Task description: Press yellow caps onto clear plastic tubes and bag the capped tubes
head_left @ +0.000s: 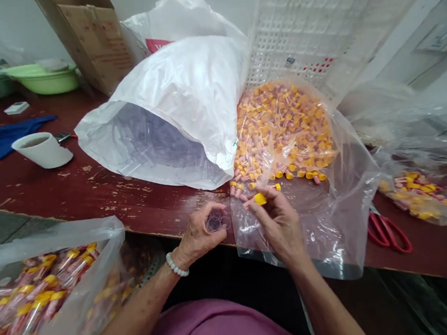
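Observation:
Several clear plastic tubes (214, 221) with round open ends are held in my left hand (201, 232), its fingers curled round them. In my right hand (279, 222) a small pink-and-white piece with a yellow cap (259, 199) is pinched between thumb and fingers. Behind my left hand lies a white sack (188, 86), its mouth facing me, with clear plastic pieces (153, 142) inside. A clear plastic bag (301, 234) spreads under my right hand. Many of the same yellow-capped pieces (290, 124) fill its far part, and some lie at its mouth.
At the lower left, a clear bag (107, 234) holds tubes with yellow caps (42, 301). Red-handled scissors (390, 232) lie on the dark red table (148, 211). A white cup (42, 151) of dark liquid stands left. A white crate (301, 28) leans behind; another bag (427, 190) lies right.

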`<state>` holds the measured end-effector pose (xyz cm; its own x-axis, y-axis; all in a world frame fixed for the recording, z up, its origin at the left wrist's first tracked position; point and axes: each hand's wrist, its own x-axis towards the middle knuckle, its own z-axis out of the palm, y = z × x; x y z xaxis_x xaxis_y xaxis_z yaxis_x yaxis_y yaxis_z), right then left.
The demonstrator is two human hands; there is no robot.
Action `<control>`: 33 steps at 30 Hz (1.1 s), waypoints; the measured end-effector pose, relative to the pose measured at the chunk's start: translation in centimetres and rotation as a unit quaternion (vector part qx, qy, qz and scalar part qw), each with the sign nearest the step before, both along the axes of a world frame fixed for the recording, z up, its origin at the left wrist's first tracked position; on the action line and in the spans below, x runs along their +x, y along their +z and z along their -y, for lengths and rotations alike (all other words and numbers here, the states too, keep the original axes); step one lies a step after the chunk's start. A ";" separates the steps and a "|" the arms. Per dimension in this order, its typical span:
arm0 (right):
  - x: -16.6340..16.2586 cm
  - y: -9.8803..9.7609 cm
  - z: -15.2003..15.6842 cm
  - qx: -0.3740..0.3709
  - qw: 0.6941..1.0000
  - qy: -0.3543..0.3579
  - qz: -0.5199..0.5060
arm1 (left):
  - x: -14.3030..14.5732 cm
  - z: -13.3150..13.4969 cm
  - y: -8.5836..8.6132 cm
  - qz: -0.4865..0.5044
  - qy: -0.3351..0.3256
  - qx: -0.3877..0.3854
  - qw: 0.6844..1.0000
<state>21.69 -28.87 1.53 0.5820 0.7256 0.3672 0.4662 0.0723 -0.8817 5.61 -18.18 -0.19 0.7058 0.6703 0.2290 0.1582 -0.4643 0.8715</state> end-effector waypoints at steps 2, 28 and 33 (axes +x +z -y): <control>-2.3 0.3 -0.5 0.006 1.000 0.025 0.012 | 0.1 0.5 0.4 0.009 -0.008 -0.005 1.000; -0.5 0.0 0.9 -0.057 0.970 0.062 0.230 | 2.0 1.5 0.3 0.154 -0.040 -0.441 0.883; 6.5 -2.6 1.0 -0.066 0.972 -0.144 0.173 | 1.1 0.3 0.7 0.139 -0.046 -0.418 0.897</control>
<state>28.15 -29.88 -1.07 0.6259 0.6055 0.4915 0.7207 -0.2083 -0.6612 6.76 -18.51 0.53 0.7600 0.6322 -0.1507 -0.1250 0.3697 0.9207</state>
